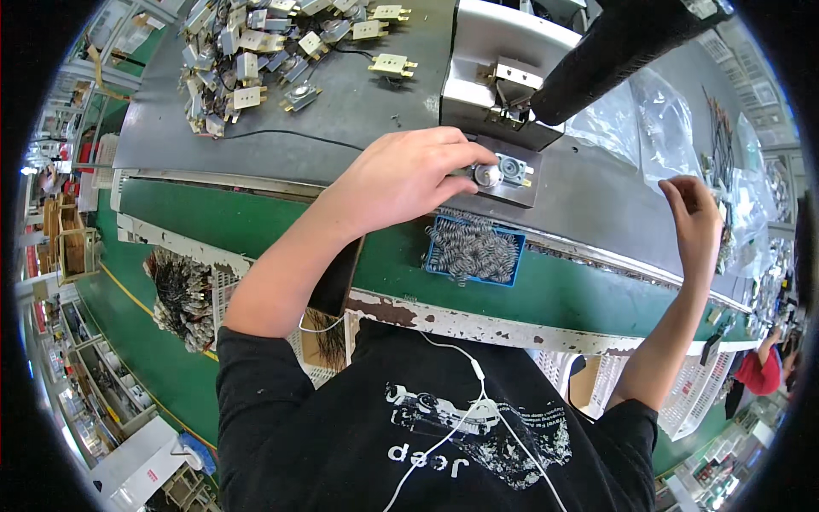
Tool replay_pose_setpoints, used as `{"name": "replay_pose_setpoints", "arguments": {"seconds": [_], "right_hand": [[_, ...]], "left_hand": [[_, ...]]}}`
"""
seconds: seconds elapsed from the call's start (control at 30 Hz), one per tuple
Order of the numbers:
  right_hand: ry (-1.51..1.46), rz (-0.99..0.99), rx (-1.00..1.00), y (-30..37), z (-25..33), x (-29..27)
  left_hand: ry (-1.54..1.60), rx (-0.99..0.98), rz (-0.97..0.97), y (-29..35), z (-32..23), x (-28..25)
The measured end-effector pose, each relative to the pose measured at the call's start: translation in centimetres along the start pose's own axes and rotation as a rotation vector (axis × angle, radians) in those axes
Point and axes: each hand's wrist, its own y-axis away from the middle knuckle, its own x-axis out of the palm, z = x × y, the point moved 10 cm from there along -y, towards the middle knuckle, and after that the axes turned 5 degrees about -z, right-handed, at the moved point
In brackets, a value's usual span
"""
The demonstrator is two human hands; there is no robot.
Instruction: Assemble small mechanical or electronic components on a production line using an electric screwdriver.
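Note:
My left hand (418, 171) reaches over the metal fixture block (503, 200), thumb and forefinger closed around a round silvery metal piece (488, 176). Right beside that piece, a small square metal part with a round centre (513, 169) and brass-coloured tabs sits on the block. Off to the right, my right hand (695, 205) is raised near a clear plastic bag (665, 119). Its thumb and forefinger come together in a pinch; anything between them is too small to make out. A blue tray (514, 271) full of small coil springs stands below the fixture, nearer me.
A press-like machine with a thick black handle (618, 55) rises behind the fixture. Many small switch-like metal parts with cables (247, 68) lie heaped at the far left. Bundled wires (721, 128) lie at the far right. White crates (691, 397) stand below the bench edge.

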Motion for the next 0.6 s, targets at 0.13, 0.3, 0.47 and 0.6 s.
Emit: {"name": "replay_pose_setpoints", "arguments": {"seconds": [0.13, 0.3, 0.47, 0.6], "right_hand": [[-0.364, 0.013, -0.444, 3.9, 12.1, 1.6], [-0.383, 0.16, -0.511, 5.2, 15.5, 8.6], [-0.34, 0.132, -0.535, 4.7, 15.7, 10.3], [-0.311, 0.09, -0.645, 4.9, 16.8, 10.3]], "left_hand": [[0.023, 0.016, 0.018, -0.2, 0.2, 0.3], [0.05, -0.016, 0.025, 0.2, 0.5, 0.2], [0.041, -0.045, 0.029, 0.5, 0.5, 0.0], [0.025, -0.016, 0.005, 0.5, 0.6, 0.1]]}}
